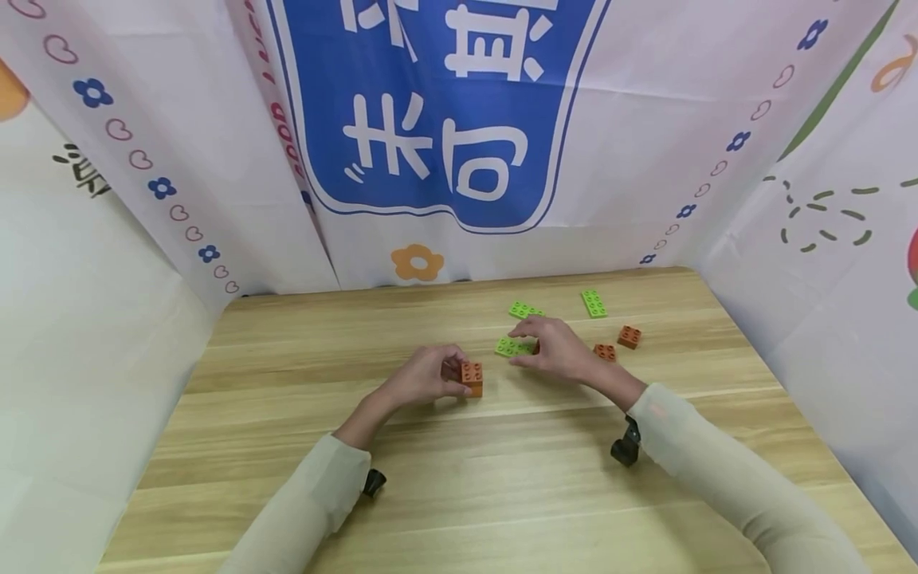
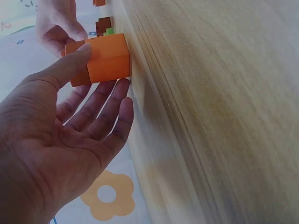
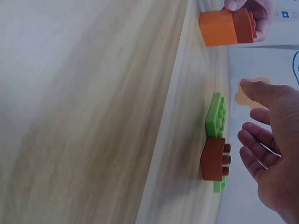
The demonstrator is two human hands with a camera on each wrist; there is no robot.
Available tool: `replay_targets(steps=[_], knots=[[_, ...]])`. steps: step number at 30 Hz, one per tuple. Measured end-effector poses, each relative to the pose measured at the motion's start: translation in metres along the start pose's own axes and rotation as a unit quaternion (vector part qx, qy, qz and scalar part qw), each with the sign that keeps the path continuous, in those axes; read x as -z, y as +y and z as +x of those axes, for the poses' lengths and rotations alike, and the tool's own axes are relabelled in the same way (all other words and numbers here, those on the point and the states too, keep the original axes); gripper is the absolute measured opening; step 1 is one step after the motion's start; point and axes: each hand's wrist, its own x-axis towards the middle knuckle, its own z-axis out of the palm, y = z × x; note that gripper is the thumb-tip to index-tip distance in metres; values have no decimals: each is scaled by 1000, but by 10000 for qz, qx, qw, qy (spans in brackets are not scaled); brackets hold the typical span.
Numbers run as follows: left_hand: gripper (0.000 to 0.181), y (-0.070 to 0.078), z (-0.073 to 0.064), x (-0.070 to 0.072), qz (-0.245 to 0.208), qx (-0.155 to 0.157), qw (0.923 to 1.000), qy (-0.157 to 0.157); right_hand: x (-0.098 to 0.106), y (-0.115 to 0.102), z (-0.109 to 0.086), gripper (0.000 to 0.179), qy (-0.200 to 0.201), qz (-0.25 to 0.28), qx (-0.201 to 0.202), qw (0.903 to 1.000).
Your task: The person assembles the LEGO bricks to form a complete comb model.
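Observation:
My left hand (image 1: 428, 375) pinches a two-brick stack between thumb and fingers: a reddish-brown studded toy brick (image 1: 471, 371) on top of a bright orange block (image 1: 474, 391). In the left wrist view the thumb lies across the side of the orange block (image 2: 110, 58), low over the table. My right hand (image 1: 559, 348) hovers above a flat lime-green studded brick (image 1: 508, 347), fingers loosely bent and apart from the thumb, holding nothing. The right wrist view has a brown brick (image 3: 213, 159) beside a green brick (image 3: 215, 116), both beyond the right hand's fingers.
Two more lime-green flat bricks (image 1: 526, 309) (image 1: 594, 303) lie toward the back of the wooden table (image 1: 495, 478). Brown bricks (image 1: 630, 336) (image 1: 606, 351) sit right of the right hand. A printed cloth (image 1: 624, 183) hangs behind the table and on both sides.

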Motion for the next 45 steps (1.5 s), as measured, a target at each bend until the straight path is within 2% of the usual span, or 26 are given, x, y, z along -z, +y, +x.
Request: replay_targets(steps=[14,23,29,36,45], knots=[[38,-1,-2,0,-165,-271,9995,-44,-4,10,8,48,-406,-183,-249,9987],[38,4,-2,0,-207,-135,9997,15,-7,11,12,44,-511,-61,-320,9982],[35,4,-1,-2,-22,-199,9998,44,-11,12,13,39,-545,-70,-335,9979],[34,5,-1,-3,-105,-149,9998,51,-13,13,14,33,-582,-28,-335,9977],[34,2,0,-4,-150,-62,9998,64,-15,13,14,32,-456,17,-143,9989]])
